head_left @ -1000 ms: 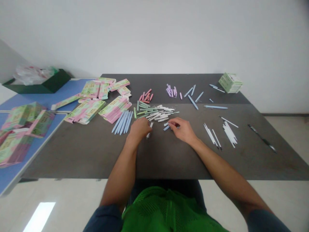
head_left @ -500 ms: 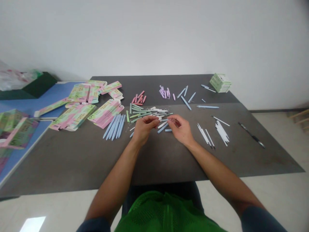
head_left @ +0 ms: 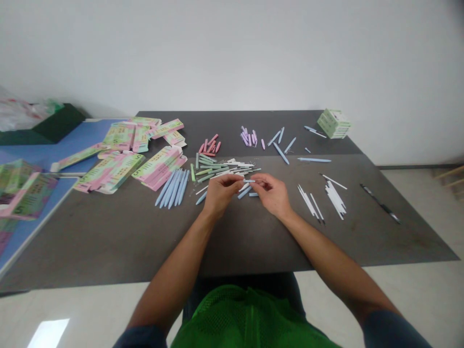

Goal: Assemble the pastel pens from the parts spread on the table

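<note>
Between the fingertips of my left hand point(head_left: 222, 194) and my right hand point(head_left: 271, 194) is a small light-blue pen part point(head_left: 249, 181), pinched from both ends. Both hands are closed, and the fingers hide part of it. Just beyond lie green pen barrels point(head_left: 213, 169) and white refills point(head_left: 237, 165) in a loose heap. Under and beside my fingertips, blue barrel pieces point(head_left: 244, 192) rest on the table. Left of my left hand, several blue pens point(head_left: 173, 189) lie side by side in a row.
Folded pink-and-green cartons point(head_left: 159, 166) cover the left side. Red parts point(head_left: 210, 145), purple parts point(head_left: 250, 137) and blue barrels point(head_left: 281, 152) lie farther back. To the right are white refills point(head_left: 335, 199), a black pen point(head_left: 380, 204) and a green box point(head_left: 333, 124) on the dark table point(head_left: 253, 241).
My left hand has moved slightly right, closer to my right hand. The small blue part now shows between both sets of fingertips. The view has shifted a little.
</note>
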A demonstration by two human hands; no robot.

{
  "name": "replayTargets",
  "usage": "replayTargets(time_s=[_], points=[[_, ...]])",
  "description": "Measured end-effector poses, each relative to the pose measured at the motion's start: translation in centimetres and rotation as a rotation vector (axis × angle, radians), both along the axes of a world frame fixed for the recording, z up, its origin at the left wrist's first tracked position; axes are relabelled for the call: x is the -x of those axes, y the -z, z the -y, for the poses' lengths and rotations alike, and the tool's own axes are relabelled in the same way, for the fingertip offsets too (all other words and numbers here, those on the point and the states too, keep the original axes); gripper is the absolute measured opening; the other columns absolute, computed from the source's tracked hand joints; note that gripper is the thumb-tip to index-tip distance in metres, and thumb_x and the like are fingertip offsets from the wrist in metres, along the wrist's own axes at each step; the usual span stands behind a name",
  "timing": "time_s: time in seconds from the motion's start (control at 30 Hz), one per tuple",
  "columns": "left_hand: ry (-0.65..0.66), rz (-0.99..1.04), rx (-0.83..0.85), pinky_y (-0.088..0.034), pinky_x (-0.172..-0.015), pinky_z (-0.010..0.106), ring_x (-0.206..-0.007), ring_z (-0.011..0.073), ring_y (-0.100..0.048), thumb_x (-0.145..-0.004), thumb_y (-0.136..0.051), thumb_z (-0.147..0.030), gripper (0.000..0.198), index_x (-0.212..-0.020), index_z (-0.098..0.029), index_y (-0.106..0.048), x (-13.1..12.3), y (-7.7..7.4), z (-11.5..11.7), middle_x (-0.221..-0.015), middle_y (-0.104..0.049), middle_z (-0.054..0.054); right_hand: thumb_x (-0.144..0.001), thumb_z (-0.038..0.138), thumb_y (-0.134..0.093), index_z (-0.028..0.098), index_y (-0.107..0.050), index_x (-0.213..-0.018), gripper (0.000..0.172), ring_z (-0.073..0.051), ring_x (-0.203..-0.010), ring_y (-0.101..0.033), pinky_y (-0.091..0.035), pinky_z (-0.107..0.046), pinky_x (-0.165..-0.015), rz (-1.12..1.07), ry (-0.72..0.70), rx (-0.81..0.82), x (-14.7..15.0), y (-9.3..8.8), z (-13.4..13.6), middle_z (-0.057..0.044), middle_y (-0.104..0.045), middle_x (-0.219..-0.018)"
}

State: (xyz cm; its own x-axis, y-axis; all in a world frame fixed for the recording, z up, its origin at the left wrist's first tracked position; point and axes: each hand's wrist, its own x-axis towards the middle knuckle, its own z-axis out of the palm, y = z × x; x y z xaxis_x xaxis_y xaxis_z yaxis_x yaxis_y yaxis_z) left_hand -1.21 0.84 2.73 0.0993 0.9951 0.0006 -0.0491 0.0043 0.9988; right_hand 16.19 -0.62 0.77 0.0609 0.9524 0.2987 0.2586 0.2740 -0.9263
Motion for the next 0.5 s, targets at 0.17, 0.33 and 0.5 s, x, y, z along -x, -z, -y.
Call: replayTargets(time_s=[0.17, 0.33, 0.5], points=[[-0.016, 0.014, 0.003, -0.048, -0.065, 0.025, -0.067, 0.0126, -0.061, -0.069, -0.081, -0.032, 0.028, -0.09, -0.014, -0.078, -0.15, 0.09, 0.1, -0.077, -0.073, 0.003, -0.079, 0.047, -0.076, 0.023, -0.072, -0.096, 0.03, -0.021, -0.074, -0.072, -0.061, -0.035, -0.071, -0.18, -0.04, 0.107, 0.26, -0.17, -0.08, -0.005, -0.077, -0.088], [-0.041, -0.012, -0.007, -0.05, -0.069, 0.026, -0.071, 0.0139, -0.064, -0.07, -0.08, -0.03, 0.027, -0.091, -0.014, -0.078, -0.11, -0.1, 0.3, -0.081, -0.075, 0.004, -0.078, 0.05, -0.077, 0.021, -0.074, -0.093, 0.033, -0.019, -0.069, -0.071, -0.061, -0.034, -0.068, -0.193, -0.07, 0.122, 0.23, -0.27, 0.02, -0.003, -0.076, -0.078], [-0.048, -0.027, -0.024, -0.051, -0.069, 0.026, -0.074, 0.0157, -0.066, -0.07, -0.08, -0.032, 0.029, -0.093, -0.014, -0.079, -0.19, -0.21, 0.44, -0.083, -0.075, 0.005, -0.077, 0.054, -0.077, 0.021, -0.075, -0.091, 0.036, -0.019, -0.067, -0.07, -0.061, -0.033, -0.064, -0.189, -0.072, 0.163, 0.3, -0.39, 0.02, -0.003, -0.075, -0.075]])
